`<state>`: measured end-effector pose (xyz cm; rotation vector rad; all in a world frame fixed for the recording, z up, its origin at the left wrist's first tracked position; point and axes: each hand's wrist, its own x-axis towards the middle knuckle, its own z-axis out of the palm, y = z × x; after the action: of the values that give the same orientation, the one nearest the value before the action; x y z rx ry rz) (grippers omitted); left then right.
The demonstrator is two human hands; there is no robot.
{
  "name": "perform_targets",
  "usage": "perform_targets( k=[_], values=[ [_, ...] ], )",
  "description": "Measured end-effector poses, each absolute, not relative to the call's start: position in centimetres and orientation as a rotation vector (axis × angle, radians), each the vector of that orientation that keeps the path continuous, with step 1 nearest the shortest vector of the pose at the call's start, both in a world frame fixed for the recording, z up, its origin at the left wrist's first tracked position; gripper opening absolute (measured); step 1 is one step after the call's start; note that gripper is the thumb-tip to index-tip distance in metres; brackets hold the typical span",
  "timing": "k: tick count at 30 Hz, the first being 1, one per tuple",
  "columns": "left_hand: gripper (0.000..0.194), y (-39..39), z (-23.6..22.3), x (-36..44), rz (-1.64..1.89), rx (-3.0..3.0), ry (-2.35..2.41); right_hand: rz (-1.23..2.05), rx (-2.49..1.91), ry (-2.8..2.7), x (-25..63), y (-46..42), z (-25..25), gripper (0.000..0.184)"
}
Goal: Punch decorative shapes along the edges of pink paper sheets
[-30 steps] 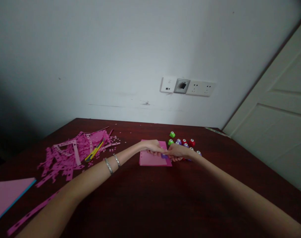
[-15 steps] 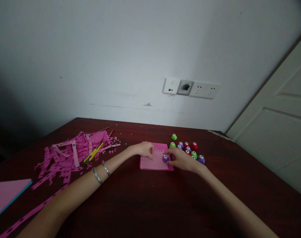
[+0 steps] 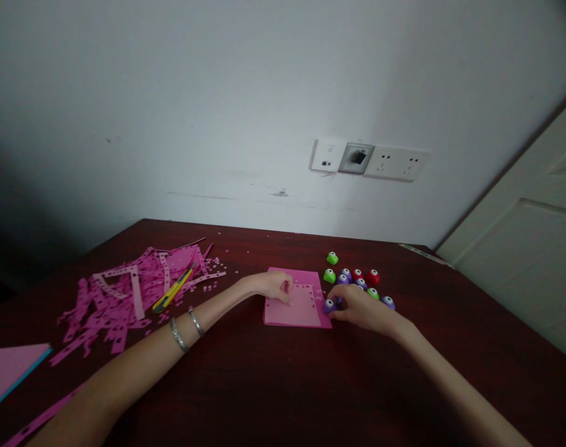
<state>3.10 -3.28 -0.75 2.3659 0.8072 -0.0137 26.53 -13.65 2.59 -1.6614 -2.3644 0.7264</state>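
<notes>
The left hand (image 3: 272, 285) rests on the pale pink paper sheet (image 3: 292, 315), fingers loosely curled, thumb apart from them. At the sheet's three o'clock, the right hand (image 3: 360, 305) pinches a purple craft punch (image 3: 329, 306) between thumb and fingers. Dark holes line the sheet's twelve and three o'clock edges. More craft punches (image 3: 373, 277) cluster at two o'clock; a yellow utility knife (image 3: 174, 288) lies on pink paper scraps (image 3: 136, 285) at nine o'clock

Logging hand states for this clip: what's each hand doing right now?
Left hand: fingers curled, resting on the pink paper, holding nothing visible.
Right hand: fingers closed around a purple punch.
</notes>
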Motion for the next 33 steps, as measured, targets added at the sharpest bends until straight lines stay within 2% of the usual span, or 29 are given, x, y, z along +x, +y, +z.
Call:
perform_targets(
  k=[6, 12, 16, 20, 22, 27, 33],
  values=[
    [0.037, -3.1, -1.1, 3.0, -0.013, 2.372, 0.806, 0.492, -1.794, -2.471, 27.6, -14.0, 2.8, 0.005],
    [0.034, -3.4, -0.4, 2.9, 0.020, 2.368, 0.793, 0.419, -1.907, -2.487, 28.1, -14.0, 2.6, 0.001],
    [0.026, -3.5, 1.2, 2.4, 0.134, 2.518, 0.908, 0.490, -1.770, -2.451, 28.4, -14.0, 3.4, 0.006],
    [0.041, -3.0, 1.7, 1.4, 0.046, 2.648, 1.201, 0.545, -1.691, -2.376, 28.4, -14.3, 4.9, 0.013],
    [0.042, -2.7, 1.4, 1.1, -0.039, 2.619, 1.216, 0.608, -1.653, -2.365, 28.2, -14.5, 5.5, 0.015],
    [0.026, -1.9, 0.4, 0.8, -0.020, 2.473, 1.109, 0.661, -1.631, -2.349, 27.7, -14.7, 6.0, 0.017],
    [0.017, -1.7, 0.5, 0.7, 0.097, 2.315, 1.063, 0.682, -1.631, -2.318, 27.7, -14.6, 5.7, 0.018]
  ],
)
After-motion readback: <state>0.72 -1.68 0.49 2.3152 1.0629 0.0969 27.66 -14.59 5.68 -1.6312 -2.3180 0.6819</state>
